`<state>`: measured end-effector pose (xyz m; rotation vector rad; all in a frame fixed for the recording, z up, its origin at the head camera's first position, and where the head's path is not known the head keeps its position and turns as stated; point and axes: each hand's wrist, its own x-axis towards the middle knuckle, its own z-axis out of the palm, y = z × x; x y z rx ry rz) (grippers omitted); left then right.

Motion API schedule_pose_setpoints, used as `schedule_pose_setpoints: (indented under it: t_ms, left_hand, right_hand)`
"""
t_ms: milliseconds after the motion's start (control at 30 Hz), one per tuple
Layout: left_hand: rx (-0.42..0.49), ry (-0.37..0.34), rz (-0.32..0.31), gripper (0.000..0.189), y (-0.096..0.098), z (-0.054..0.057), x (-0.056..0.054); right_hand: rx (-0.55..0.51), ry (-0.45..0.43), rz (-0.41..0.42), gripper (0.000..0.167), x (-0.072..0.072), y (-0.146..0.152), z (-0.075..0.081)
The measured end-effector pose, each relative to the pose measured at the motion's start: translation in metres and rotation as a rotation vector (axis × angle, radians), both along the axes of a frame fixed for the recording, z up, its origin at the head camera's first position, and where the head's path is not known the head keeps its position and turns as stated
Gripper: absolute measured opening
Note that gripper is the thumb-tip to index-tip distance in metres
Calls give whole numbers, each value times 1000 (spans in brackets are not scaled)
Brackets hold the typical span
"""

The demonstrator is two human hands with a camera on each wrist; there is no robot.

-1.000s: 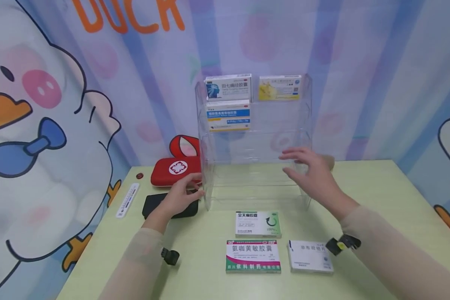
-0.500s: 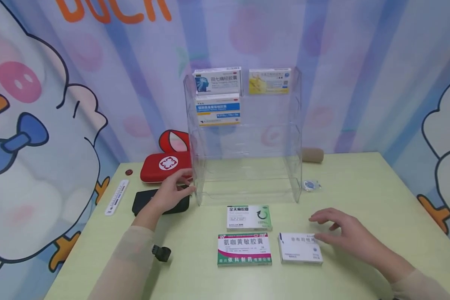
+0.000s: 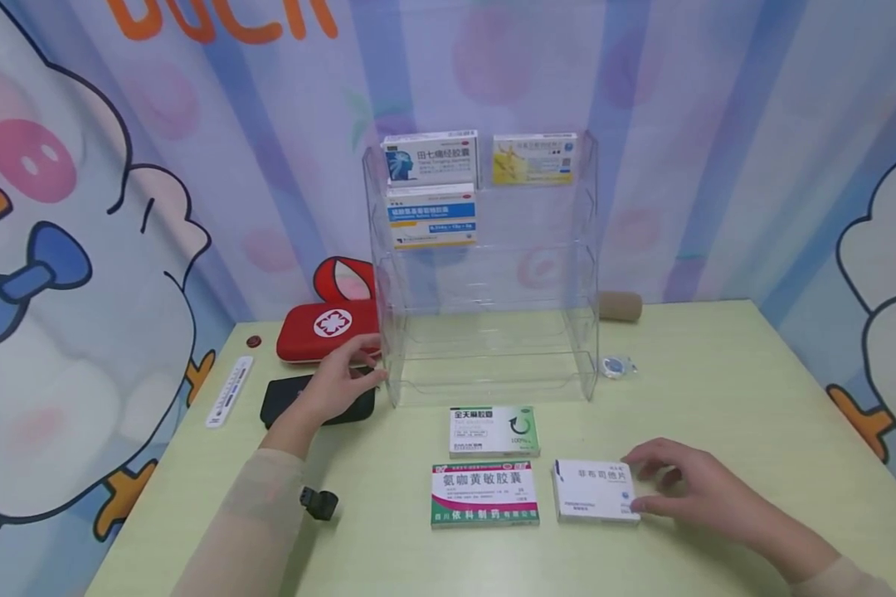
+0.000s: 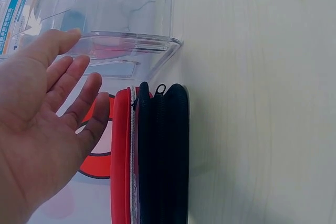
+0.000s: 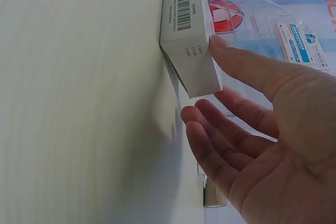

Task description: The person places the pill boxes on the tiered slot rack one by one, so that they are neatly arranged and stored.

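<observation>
In the head view my right hand [image 3: 705,497] is at the right end of a white medicine box [image 3: 594,491] lying on the table. The thumb is at its near corner and the index finger at its far corner; in the right wrist view the other fingers curve loosely beside the box's end. My left hand [image 3: 338,383] is spread at the left side of a clear acrylic display rack [image 3: 493,377], fingertips right at its side panel. A pink-and-green medicine box [image 3: 484,495] and a white-and-green medicine box [image 3: 494,431] lie in front of the rack.
The rack holds a grey-white box [image 3: 430,160], a blue-striped box [image 3: 431,217] and a yellow box [image 3: 533,160]. A red first-aid case [image 3: 328,331] and black zip case [image 3: 284,400] stand left. A tan roll [image 3: 620,306] and small wrapped item [image 3: 616,367] lie right.
My right hand has come down from the rack's right side to the white medicine box's right end. My left hand has stayed beside the rack. The head view has shifted slightly.
</observation>
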<state>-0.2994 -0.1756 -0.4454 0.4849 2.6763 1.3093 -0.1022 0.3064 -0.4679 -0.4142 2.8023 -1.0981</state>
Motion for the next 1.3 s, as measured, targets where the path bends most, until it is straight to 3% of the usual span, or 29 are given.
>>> schedule_pose_setpoints:
  t_ms: [167,433,567,667,767,900,1000,1133,1300]
  left_hand:
    - [0,0,-5,65,-1,0,0]
    - [15,0,-1,64,-1,0,0]
    - [17,7,-3,64,0,0,0]
    - [14,13,-6,64,0,0,0]
    - [12,13,-9,64,1,-1,0]
    - [20,12,-8,64,1,-2,-1]
    - [19,17,-9,64,1,-3,-1]
    - [13,12,-15,65,1,-3,-1]
    - [-1,8,-9,65,0,-1,-1]
  right_hand:
    - [-52,-80,-60,48,1,-3,6]
    - [-130,-80,-143,27,-2,-6,17]
    - [-161,25,-158,23,-6,-7,25]
    - [-149,194,-158,24,-16,-10,37]
    - [-159,371,-158,25,-33,-14,56]
    - [-192,559,-157,24,-68,-23,92]
    - [-193,612,-193,22,-95,-31,121]
    - [-201,616,-259,26,-128,-45,157]
    - [-329,691,-269,27,-171,-59,185]
